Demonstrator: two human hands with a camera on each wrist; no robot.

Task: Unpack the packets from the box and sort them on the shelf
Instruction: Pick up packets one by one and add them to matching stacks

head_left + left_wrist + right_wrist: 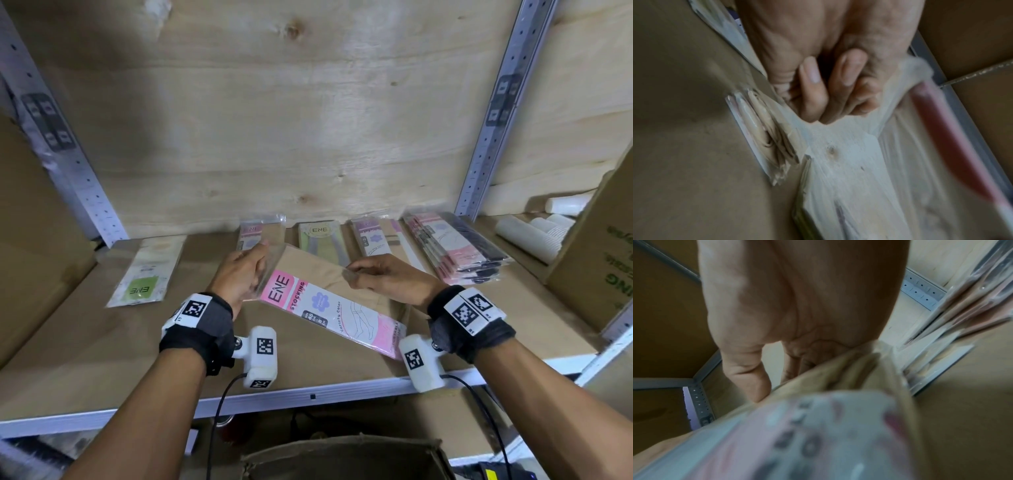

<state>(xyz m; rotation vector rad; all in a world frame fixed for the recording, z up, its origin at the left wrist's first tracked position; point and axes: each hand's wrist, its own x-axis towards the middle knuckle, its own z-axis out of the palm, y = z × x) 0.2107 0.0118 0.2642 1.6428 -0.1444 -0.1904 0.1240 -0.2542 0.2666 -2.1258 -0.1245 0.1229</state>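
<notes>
Pink stocking packet (pixel 329 310) clamped in both grips, left hand (pixel 239 274), right hand (pixel 387 279), fingertips hidden.

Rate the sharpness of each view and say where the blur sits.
Head view: sharp, the stocking packet print readable, shelf posts bowed by the wide lens. Left wrist view: dim, left hand soft with motion smear. Right wrist view: packet too close, print blurred; right hand clearer.
</notes>
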